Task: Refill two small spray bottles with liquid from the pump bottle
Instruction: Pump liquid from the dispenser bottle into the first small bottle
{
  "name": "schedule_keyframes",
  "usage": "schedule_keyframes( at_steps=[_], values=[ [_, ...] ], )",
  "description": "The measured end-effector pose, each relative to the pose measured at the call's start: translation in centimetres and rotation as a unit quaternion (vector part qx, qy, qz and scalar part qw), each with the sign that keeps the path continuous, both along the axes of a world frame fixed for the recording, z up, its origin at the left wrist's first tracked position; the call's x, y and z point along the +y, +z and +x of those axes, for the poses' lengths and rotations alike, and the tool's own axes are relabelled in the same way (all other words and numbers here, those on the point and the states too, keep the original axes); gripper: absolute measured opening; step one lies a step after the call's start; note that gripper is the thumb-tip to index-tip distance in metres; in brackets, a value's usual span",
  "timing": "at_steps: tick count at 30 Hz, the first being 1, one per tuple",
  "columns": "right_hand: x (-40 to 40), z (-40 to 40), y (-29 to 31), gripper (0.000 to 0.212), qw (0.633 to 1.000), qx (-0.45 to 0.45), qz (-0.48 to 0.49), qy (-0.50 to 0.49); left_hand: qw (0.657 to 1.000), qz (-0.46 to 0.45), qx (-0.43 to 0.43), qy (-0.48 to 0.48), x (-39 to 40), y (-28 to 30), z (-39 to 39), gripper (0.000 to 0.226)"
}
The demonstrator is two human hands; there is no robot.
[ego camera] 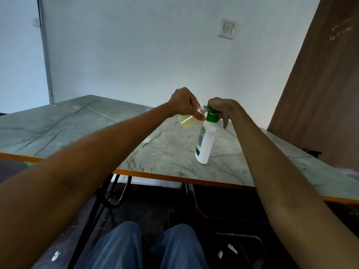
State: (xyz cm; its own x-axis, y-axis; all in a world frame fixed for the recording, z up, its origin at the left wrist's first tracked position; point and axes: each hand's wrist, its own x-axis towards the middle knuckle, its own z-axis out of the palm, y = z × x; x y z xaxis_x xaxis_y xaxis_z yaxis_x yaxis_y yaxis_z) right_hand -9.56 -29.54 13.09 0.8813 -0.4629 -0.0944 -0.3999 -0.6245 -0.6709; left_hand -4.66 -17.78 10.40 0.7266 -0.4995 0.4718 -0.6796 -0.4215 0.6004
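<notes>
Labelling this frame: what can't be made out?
- Head view: small spray bottle mouth and pump bottle nozzle tip, hidden behind left hand and right hand.
- Second spray bottle: not visible.
- Pump bottle label text: too small.
- Table right end: cut off by frame edge.

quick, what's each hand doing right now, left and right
Left hand: grips the small spray bottle, tilted with its neck at the pump's spout.
Right hand: fingers curled over the pump bottle's green pump head.

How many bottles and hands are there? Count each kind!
Pump bottle: 1
Spray bottle: 1
Hands: 2, left hand and right hand
Total: 4
</notes>
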Motion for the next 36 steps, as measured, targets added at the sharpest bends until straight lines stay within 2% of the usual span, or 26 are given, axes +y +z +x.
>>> schedule_keyframes(
  at_steps=[7, 10, 14, 19, 24, 28, 33, 36],
  values=[
    [-0.6, 0.4, 0.0, 0.023, 1.0, 0.0, -0.009, 0.009, 1.0, -0.006, -0.007, -0.003, 0.1, 0.2, -0.4, 0.046],
    [-0.7, 0.4, -0.7, 0.034, 1.0, 0.011, 0.013, 0.007, 1.0, 0.003, -0.009, -0.004, 0.1, -0.1, -0.3, 0.047],
    [0.0, -0.1, -0.3, 0.04, 1.0, 0.001, -0.005, -0.006, 1.0, 0.0, -0.006, 0.004, 0.2, -0.2, -0.3, 0.047],
    [-0.2, -0.1, 0.3, 0.022, 1.0, 0.001, -0.02, 0.004, 1.0, -0.004, -0.009, 0.001, 0.2, 0.4, -0.5, 0.047],
    [-0.9, 0.4, -0.2, 0.033, 0.999, 0.008, 0.03, 0.02, 1.0, 0.007, -0.009, 0.002, 0.0, 0.3, -0.5, 0.045],
    [-0.7, 0.1, -0.6, 0.028, 0.999, 0.003, 0.036, 0.012, 1.0, 0.022, -0.013, 0.004, 0.0, 0.3, -0.4, 0.044],
    [-0.1, -0.3, 0.3, 0.022, 1.0, 0.006, -0.022, 0.022, 1.0, 0.005, -0.002, 0.008, 0.1, 0.5, -0.6, 0.045],
    [0.1, -0.5, 0.7, 0.029, 0.998, 0.009, -0.05, 0.022, 1.0, 0.006, 0.0, 0.01, 0.0, 0.7, -0.6, 0.045]
  ],
)
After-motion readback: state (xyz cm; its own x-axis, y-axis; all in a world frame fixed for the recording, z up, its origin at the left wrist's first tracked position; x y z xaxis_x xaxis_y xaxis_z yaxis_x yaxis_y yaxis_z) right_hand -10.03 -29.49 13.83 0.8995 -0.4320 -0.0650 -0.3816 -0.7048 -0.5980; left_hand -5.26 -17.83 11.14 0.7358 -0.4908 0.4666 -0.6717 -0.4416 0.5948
